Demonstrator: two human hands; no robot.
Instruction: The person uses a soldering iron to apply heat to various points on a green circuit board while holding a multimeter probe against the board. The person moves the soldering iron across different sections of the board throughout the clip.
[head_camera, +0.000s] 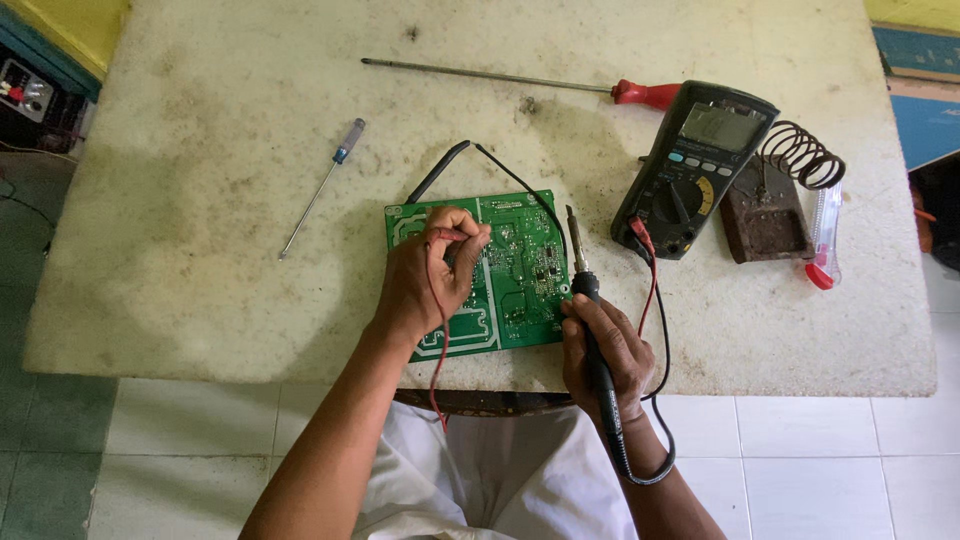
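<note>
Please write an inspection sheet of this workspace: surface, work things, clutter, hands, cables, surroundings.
Surface: white table, stained and worn.
Work things: green circuit board lying flat; soldering iron.
Clutter: multimeter, coil iron stand, red-handled long screwdriver, small blue-handled screwdriver.
Hands: left hand over the board, pinching a thin red wire; right hand gripping the iron.
Cables: black probe lead; black cable by the right hand.
Surroundings: tiled floor.
</note>
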